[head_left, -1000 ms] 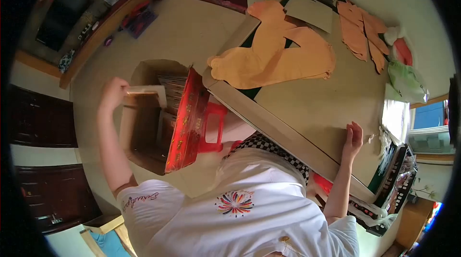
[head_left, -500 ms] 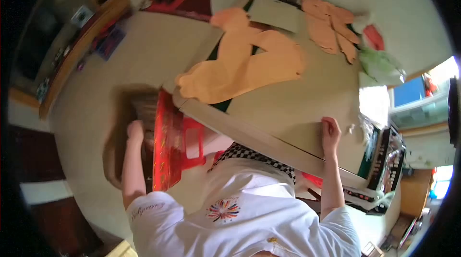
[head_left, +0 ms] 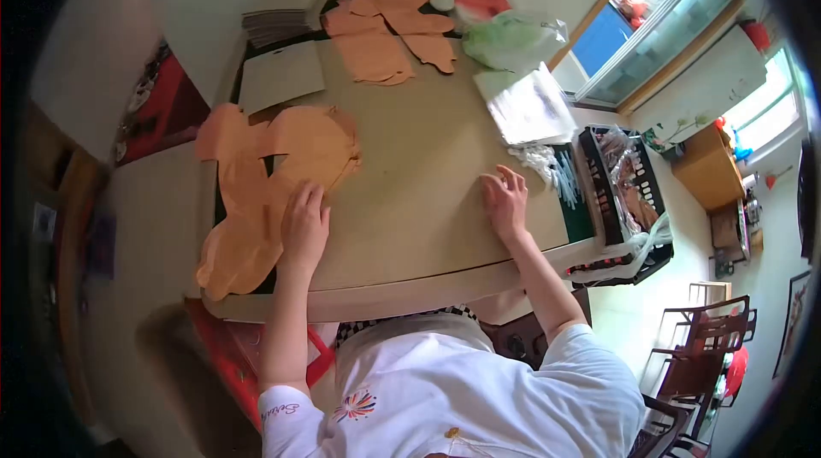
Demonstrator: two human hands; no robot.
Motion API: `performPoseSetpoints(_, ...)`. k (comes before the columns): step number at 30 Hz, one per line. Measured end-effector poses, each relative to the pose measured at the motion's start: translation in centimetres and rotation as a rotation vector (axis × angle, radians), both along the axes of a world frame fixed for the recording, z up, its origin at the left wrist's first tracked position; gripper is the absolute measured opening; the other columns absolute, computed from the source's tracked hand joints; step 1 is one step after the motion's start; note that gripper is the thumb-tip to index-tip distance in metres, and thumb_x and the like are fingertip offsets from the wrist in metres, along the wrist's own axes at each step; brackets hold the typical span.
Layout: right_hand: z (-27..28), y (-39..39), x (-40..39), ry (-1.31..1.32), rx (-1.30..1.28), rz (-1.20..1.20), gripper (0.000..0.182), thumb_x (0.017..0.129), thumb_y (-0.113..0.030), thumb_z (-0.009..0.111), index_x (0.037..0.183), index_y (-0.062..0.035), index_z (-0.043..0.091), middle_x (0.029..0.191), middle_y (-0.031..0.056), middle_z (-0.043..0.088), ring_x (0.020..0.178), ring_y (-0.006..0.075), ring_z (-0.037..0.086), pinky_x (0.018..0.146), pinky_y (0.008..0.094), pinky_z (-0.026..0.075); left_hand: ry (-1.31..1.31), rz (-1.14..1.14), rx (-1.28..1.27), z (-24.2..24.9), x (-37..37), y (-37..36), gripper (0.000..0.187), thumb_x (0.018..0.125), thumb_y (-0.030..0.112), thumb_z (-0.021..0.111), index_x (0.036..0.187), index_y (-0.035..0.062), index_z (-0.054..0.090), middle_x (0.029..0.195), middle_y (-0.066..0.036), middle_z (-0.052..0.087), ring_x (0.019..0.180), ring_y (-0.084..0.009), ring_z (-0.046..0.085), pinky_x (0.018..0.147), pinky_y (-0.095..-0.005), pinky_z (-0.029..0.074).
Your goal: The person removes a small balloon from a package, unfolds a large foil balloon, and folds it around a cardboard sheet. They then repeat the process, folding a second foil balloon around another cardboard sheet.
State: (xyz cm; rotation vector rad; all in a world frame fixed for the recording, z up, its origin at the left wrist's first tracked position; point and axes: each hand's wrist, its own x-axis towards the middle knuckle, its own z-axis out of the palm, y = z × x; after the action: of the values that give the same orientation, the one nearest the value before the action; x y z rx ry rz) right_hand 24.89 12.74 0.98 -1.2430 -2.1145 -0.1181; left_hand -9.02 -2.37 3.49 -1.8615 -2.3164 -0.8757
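Observation:
My left hand [head_left: 305, 225] lies at the right edge of a large orange cut-out shape [head_left: 244, 201] on the left of the table [head_left: 410, 236]. Its fingers are extended over the shape's edge and hold nothing. To the right, my right hand [head_left: 506, 199] rests on the board covering the table, fingers loosely bent and apart, with nothing in them. White and light blue strips [head_left: 560, 176] lie just beyond it. More orange pieces [head_left: 376, 35] sit at the back of the table.
At the back left are a grey card [head_left: 282, 76] and a stack of grey sheets [head_left: 275, 26]. Toward the back right lie a green plastic bag [head_left: 513, 39] and a clear plastic packet [head_left: 532, 107]. A black crate [head_left: 620, 189] stands right; a red stool [head_left: 227, 347] is below left.
The view has turned to the right. My left hand has come up from beside the red stool onto the table at the orange shape. My right hand is still on the table.

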Motion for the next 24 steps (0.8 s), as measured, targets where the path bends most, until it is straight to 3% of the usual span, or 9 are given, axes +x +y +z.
performPoseSetpoints(1,-1.1,1.7,2.2,0.014,-0.075,0.049,0.024,0.078,-0.002,0.063,0.1,-0.011,0.067,0.106,0.011,0.061,0.103,0.0302,0.055,0.088,0.0413,0.044,0.062,0.011,0.0,-0.3,0.3,1.1,0.03,0.084,0.008,0.063,0.111,-0.0025,0.061,0.116,-0.017,0.06,0.118,-0.0313,0.052,0.098,-0.039,0.045)
performPoseSetpoints(4,-1.5,4.6,6.4,0.009,-0.099,-0.044,0.023,0.078,-0.003,0.064,0.099,-0.0123,0.067,0.104,0.0099,0.062,0.1,0.0301,0.056,0.086,0.0412,0.045,0.063,0.08,-0.064,-1.3,0.5,3.1,0.031,0.084,0.009,0.064,0.112,-0.0023,0.061,0.116,-0.018,0.059,0.118,-0.0321,0.051,0.098,-0.0392,0.045)
performPoseSetpoints(6,-0.8,5.2,6.8,-0.028,0.033,-0.055,0.019,0.078,-0.005,0.064,0.094,-0.0136,0.067,0.106,0.0066,0.063,0.102,0.028,0.056,0.088,0.0412,0.043,0.09,0.116,-0.095,-2.5,-0.4,3.8,0.029,0.084,0.01,0.064,0.11,-0.0023,0.062,0.113,-0.018,0.06,0.114,-0.0322,0.052,0.095,-0.0394,0.046)
performPoseSetpoints(8,0.3,4.7,5.0,-0.012,0.078,-0.017,0.02,0.077,-0.005,0.065,0.095,-0.0135,0.067,0.107,0.0074,0.063,0.103,0.0283,0.057,0.088,0.0411,0.043,0.195,0.106,-0.101,-4.1,-1.2,4.1,0.024,0.084,0.011,0.064,0.104,-0.0023,0.063,0.107,-0.017,0.061,0.108,-0.0316,0.055,0.091,-0.0397,0.048)
performPoseSetpoints(11,1.3,3.8,0.6,0.045,0.0,0.103,0.02,0.077,-0.004,0.065,0.095,-0.0132,0.067,0.108,0.0084,0.063,0.104,0.0287,0.056,0.089,0.0412,0.044,0.068,0.109,-0.207,-1.2,-1.0,4.0,0.015,0.084,0.012,0.063,0.092,-0.0009,0.064,0.097,-0.014,0.062,0.098,-0.0302,0.059,0.082,-0.0391,0.05)
performPoseSetpoints(14,1.3,3.1,-4.9,0.117,-0.066,0.29,0.018,0.078,-0.004,0.064,0.095,-0.011,0.067,0.108,0.0095,0.062,0.104,0.0298,0.056,0.09,0.0418,0.043,0.066,0.131,-0.101,0.4,-0.8,3.8,0.012,0.084,0.014,0.063,0.084,0.0017,0.063,0.09,-0.012,0.062,0.089,-0.0286,0.061,0.073,-0.0392,0.052)
performPoseSetpoints(20,1.0,2.1,-13.6,0.147,-0.164,0.604,0.017,0.081,-0.004,0.062,0.096,-0.0098,0.066,0.108,0.0079,0.062,0.103,0.0299,0.056,0.091,0.0414,0.043,0.008,0.095,-0.116,0.9,-0.7,3.8,0.014,0.086,0.017,0.063,0.086,0.003,0.065,0.089,-0.012,0.062,0.087,-0.0275,0.062,0.066,-0.0401,0.053)
performPoseSetpoints(24,0.8,1.7,-16.9,0.114,-0.222,0.696,0.019,0.081,-0.003,0.061,0.098,-0.009,0.064,0.109,0.0072,0.062,0.101,0.0278,0.056,0.088,0.0411,0.043,0.259,0.089,-0.045,-1.8,-0.6,4.0,0.012,0.086,0.013,0.061,0.088,0.0019,0.064,0.092,-0.013,0.061,0.089,-0.0282,0.062,0.067,-0.0378,0.055)
